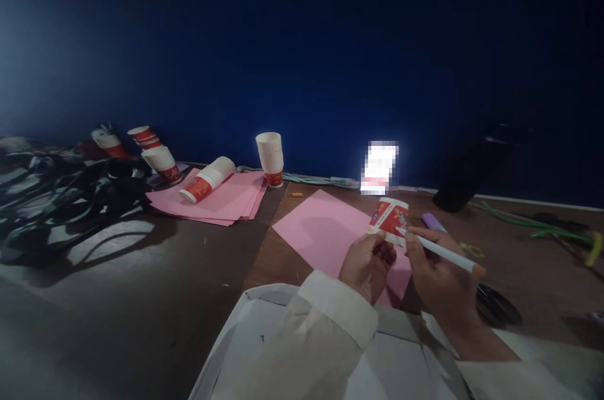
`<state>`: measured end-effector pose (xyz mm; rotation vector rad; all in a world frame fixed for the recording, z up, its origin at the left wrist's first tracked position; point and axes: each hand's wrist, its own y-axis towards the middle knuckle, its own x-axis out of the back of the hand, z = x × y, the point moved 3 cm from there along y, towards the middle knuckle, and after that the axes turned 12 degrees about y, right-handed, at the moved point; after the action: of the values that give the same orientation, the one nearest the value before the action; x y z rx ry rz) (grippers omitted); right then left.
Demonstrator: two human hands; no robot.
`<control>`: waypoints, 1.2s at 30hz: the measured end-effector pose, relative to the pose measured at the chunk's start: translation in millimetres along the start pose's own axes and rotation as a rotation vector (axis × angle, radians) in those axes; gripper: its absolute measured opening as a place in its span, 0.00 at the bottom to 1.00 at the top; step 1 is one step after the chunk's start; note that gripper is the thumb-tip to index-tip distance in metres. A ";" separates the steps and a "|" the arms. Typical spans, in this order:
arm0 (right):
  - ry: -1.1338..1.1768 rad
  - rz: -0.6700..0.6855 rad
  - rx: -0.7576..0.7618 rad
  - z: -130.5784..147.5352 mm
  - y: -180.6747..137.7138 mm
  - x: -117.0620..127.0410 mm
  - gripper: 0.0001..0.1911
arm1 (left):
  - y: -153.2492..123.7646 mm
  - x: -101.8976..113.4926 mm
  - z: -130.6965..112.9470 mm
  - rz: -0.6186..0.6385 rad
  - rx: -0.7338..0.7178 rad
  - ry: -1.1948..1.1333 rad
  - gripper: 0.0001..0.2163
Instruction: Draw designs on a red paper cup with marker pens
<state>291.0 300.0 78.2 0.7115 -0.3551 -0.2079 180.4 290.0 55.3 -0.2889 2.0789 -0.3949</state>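
Observation:
A red-and-white printed paper cup (pixel 391 219) is held in front of me, above a sheet of pink paper (pixel 317 224). My left hand (pixel 370 265) is closed on the cup's near edge, its fingers curled. A white marker (pixel 448 253) with an orange end is pinched in my right hand (pixel 441 274). Its writing end points at the cup's right side, but fingers hide the tip, so I cannot tell whether it touches. Just beyond the right hand lies a purple marker or cap (pixel 431 221). Black-handled scissors (pixel 497 304) are partly hidden by my right wrist.
Behind the cup glows a blurred-out phone screen (pixel 379 167). Stacked cups (pixel 270 158) stand by the blue wall; another stack (pixel 207 180) lies on pink sheets (pixel 226 202). An orange cap (pixel 296 195) is nearby. Black cables (pixel 70 199) crowd the left, green wires (pixel 519 224) the right.

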 end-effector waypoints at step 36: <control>0.023 0.013 0.007 5.4 0.5 -0.1 0.13 | -2.3 -1.8 -0.1 0.014 -0.029 0.101 0.03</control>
<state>288.9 297.2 82.3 0.7176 -0.3387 -0.1866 181.4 288.6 57.7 -0.2768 2.1858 -0.3781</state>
